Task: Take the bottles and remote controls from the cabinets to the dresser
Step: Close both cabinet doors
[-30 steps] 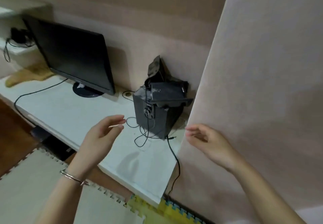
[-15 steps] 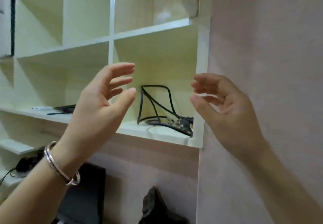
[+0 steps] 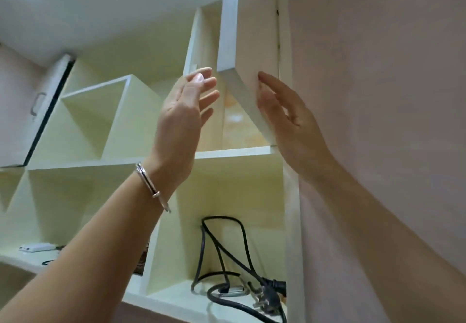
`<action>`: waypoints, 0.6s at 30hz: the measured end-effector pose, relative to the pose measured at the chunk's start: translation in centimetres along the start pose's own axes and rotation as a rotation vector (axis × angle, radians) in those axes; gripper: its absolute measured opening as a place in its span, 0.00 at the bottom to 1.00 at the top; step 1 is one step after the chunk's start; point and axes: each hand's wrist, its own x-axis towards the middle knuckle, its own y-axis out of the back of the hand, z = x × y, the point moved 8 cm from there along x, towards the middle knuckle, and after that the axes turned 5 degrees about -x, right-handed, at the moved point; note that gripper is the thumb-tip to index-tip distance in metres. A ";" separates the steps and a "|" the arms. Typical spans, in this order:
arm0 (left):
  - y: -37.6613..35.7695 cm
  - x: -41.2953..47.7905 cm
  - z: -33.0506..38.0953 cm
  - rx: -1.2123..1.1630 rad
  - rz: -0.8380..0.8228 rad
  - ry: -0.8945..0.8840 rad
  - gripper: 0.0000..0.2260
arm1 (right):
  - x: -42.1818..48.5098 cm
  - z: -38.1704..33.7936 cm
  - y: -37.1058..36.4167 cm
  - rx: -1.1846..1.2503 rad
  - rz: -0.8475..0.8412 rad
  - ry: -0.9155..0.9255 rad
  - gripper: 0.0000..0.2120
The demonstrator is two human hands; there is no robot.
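Observation:
I look up at a pale wall cabinet of open cubbies. A white cabinet door stands ajar at the top right. My right hand rests flat against the door's outer face near its lower corner, fingers spread. My left hand, with a silver bracelet on its wrist, is raised with fingers apart beside the door's lower edge and holds nothing. A small white remote-like device lies on the lower left shelf. No bottle shows.
Black cables with a plug lie coiled in the lower right cubby. Another door with a metal handle hangs ajar at the left. A pink wall fills the right side. The white ceiling is above.
The view tilted up from the desk to the upper cubbies. Both hands rose; the right hand now touches the upper door, the left hand is beside its lower edge.

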 end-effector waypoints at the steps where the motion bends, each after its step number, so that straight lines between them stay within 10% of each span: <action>1: 0.1 0.2 0.8 -0.024 -0.006 -0.014 0.12 | 0.4 -0.3 -0.3 0.018 0.013 0.011 0.19; 18: 10.9 4.7 -5.4 0.219 0.128 0.024 0.15 | 2.0 2.7 -10.6 -0.632 -0.095 -0.027 0.25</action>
